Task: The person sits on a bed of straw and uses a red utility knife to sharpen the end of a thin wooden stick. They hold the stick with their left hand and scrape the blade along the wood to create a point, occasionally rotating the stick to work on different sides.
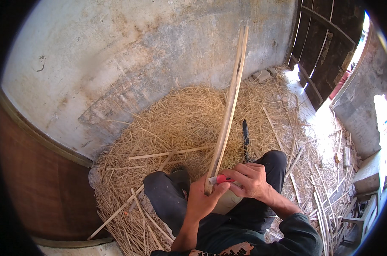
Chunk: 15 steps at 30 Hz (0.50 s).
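A long pale wooden strip (227, 119) with a dark groove down its length rises away from me toward the wall, its near end low between my knees. My left hand (200, 200) is closed around that near end. In my right hand (249, 181) is a small red-handled cutter (221, 178), gripped with curled fingers. Its short light blade lies against the strip close to my left hand and thumb. A pale rounded object (227, 204), partly hidden by my hands, sits between my legs.
Straw and shavings (185, 111) cover the floor. A dark long-bladed tool (245, 134) lies beyond my right knee. Loose strips (172, 152) are scattered around, with more at right. A stained wall (159, 51) stands ahead, a brown panel (40, 179) at left, a plank door (321, 47) at far right.
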Each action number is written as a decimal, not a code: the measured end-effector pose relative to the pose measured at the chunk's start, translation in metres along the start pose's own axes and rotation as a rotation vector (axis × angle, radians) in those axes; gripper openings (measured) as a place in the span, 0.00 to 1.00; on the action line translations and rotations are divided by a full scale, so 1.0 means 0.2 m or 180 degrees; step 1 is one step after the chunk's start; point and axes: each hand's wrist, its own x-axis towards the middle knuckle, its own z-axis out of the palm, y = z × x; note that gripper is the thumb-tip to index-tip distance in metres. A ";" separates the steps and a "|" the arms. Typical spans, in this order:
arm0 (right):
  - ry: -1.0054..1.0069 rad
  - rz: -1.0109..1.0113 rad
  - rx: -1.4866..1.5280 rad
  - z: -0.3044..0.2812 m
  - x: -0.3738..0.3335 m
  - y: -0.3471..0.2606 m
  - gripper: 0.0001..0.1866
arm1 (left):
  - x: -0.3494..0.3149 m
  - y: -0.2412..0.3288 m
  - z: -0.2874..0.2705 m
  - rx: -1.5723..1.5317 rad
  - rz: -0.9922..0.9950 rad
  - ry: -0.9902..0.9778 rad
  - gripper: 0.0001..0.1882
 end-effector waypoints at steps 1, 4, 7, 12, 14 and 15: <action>-0.0050 0.0008 -0.0048 -0.01 0.01 -0.01 0.17 | 0.00 0.00 -0.01 0.0073 -0.0051 -0.0006 0.19; -0.0026 0.0021 -0.0099 -0.02 0.00 -0.02 0.16 | 0.00 -0.01 -0.04 0.0196 -0.0207 -0.0105 0.16; 0.0020 0.0033 -0.0125 -0.02 0.00 -0.02 0.16 | -0.01 0.00 -0.05 0.0206 -0.0323 -0.0152 0.15; 0.0110 0.0030 -0.0089 -0.02 0.01 -0.01 0.17 | -0.02 0.00 -0.03 0.0096 -0.0383 -0.0031 0.15; 0.0008 0.0101 -0.0143 -0.03 0.01 -0.01 0.17 | -0.02 0.03 -0.02 0.0102 -0.0419 -0.0041 0.15; 0.0098 0.0201 -0.0226 -0.04 0.02 0.01 0.16 | -0.03 0.02 -0.03 0.0192 -0.0483 -0.0050 0.16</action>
